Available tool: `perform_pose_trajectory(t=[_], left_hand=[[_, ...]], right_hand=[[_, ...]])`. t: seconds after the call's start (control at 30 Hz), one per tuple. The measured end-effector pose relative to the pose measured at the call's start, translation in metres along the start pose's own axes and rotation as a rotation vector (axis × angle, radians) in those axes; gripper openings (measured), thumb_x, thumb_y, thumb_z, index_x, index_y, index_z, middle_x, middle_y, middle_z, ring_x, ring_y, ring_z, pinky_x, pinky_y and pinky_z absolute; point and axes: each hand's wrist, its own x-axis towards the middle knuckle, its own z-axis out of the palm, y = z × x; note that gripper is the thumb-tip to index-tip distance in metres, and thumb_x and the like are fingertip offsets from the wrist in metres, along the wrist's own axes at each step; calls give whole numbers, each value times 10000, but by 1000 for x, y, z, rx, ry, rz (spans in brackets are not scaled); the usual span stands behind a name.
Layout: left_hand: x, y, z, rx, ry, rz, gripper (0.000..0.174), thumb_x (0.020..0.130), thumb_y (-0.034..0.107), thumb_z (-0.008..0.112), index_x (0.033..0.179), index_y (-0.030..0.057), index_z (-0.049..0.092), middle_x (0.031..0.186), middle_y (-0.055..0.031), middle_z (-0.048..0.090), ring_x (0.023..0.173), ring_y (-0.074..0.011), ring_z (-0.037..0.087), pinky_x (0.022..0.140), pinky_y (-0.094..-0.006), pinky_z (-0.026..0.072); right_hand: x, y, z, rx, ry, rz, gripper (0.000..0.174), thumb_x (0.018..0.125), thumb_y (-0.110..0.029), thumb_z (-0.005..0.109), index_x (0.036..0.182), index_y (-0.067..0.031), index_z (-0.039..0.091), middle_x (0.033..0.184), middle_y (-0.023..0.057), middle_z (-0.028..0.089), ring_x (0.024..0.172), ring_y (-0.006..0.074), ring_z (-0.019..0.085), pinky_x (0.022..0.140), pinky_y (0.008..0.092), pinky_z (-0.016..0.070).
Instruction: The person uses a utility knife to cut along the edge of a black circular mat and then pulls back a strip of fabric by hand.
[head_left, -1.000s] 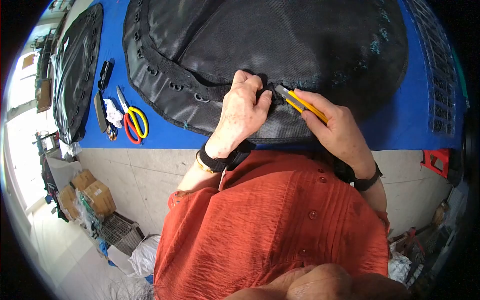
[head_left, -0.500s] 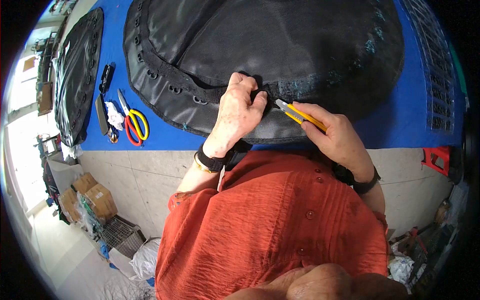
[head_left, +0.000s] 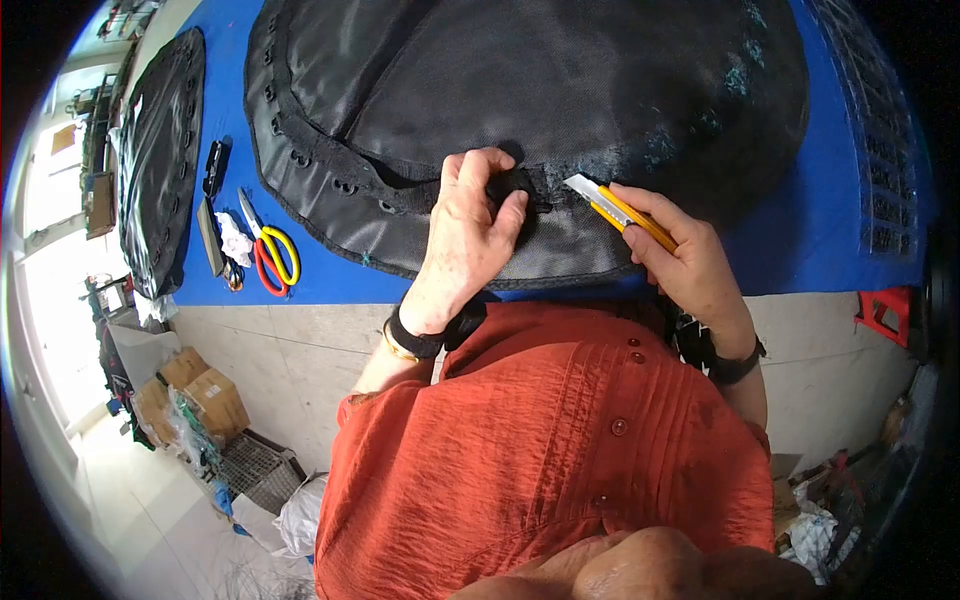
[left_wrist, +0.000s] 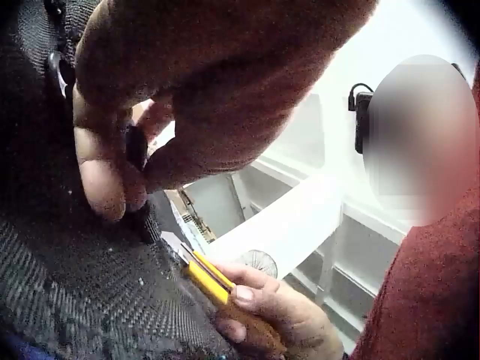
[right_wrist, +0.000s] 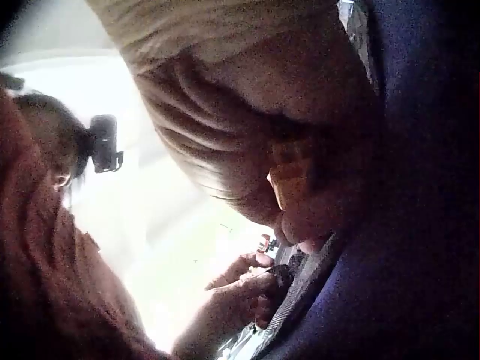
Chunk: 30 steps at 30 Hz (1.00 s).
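Note:
A large black mesh piece (head_left: 500,90) with a looped black strap (head_left: 400,196) lies on the blue table. My left hand (head_left: 465,235) pinches a fold of the black strap, thumb and fingers curled round it; the left wrist view shows the fingertips on dark fabric. My right hand (head_left: 690,262) grips a yellow utility knife (head_left: 640,220), its blade out and pointing at the fabric just right of the left hand. In the left wrist view the knife (left_wrist: 208,279) lies close to the strap's end. Whether the blade touches the fabric I cannot tell.
Scissors (head_left: 272,250) with red and yellow handles, a white crumpled scrap (head_left: 235,240) and dark tools lie on the left. Another black piece (head_left: 160,160) is beyond them. Clear plastic sheeting (head_left: 885,150) covers the table's right side. Teal thread bits dot the mesh.
The left fingers have spread somewhat and shifted slightly on the strap. The knife has moved away from the left hand, toward the right, and its blade is more visible.

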Motion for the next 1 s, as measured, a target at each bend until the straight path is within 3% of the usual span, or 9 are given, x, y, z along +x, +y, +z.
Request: perform_pose_trajectory(t=[0.17,0.23,0.4,0.5,0.7,0.73,0.83,0.93,1.0], left_hand=[[-7,10,4,87,-65,90,341,860,32,824,1154,74,657,1270,-120,548,697,-101,596,650,-270,533],[-7,13,5,141,-77,87,332,837,63,854,1116,91,676,1325,-156,549,804,-181,660,692,-322,566],[-3,9,7,194,-63,140,309,840,95,853,1098,99,683,1336,-191,565,964,-333,711,774,-404,595],[-3,8,9,215,-73,175,264,868,90,825,1091,105,685,1316,-203,576,1005,-359,709,811,-412,592],[1,1,6,86,-79,111,145,923,12,716,1028,-1,617,1273,-231,580,934,-374,692,801,-433,584],[3,-7,7,132,-51,235,95,964,-14,656,1013,-37,577,1248,-213,565,826,-300,699,701,-386,594],[4,-18,4,-35,-145,88,79,1005,-6,616,1039,-47,558,1262,-177,522,774,-202,698,618,-309,606],[6,-18,2,-175,-200,14,84,1027,3,589,1053,-57,536,1284,-147,476,742,-135,682,589,-262,621],[6,-14,1,-219,-211,-34,82,1025,-1,581,1053,-61,532,1296,-152,469,745,-144,684,601,-273,636]], right_hand=[[0,-5,-3,63,-26,127,401,1052,-142,655,1452,-141,627,996,57,751,773,73,661,675,247,541],[0,-7,-3,79,-23,159,406,1054,-148,654,1459,-151,623,959,45,741,743,69,648,647,244,532],[0,-5,-1,67,-17,145,409,1058,-164,656,1465,-157,619,989,42,752,750,75,655,652,250,539],[0,-3,1,48,0,114,410,1056,-166,660,1464,-159,620,1008,40,756,753,75,656,653,249,540],[-1,-5,1,29,-4,142,410,1051,-154,664,1459,-148,622,1052,45,756,778,77,657,672,254,543],[-1,-5,2,32,-5,151,410,1051,-152,664,1458,-146,622,1061,45,756,781,77,655,677,256,545],[-1,-5,3,35,12,121,409,1051,-146,663,1458,-136,622,1081,42,755,784,77,647,690,255,545],[-2,-1,5,1,28,51,408,1051,-137,662,1457,-123,620,1088,44,754,793,77,645,700,253,542],[-3,-2,6,26,15,56,408,1051,-128,661,1457,-114,618,1094,48,755,802,78,649,709,255,541]])
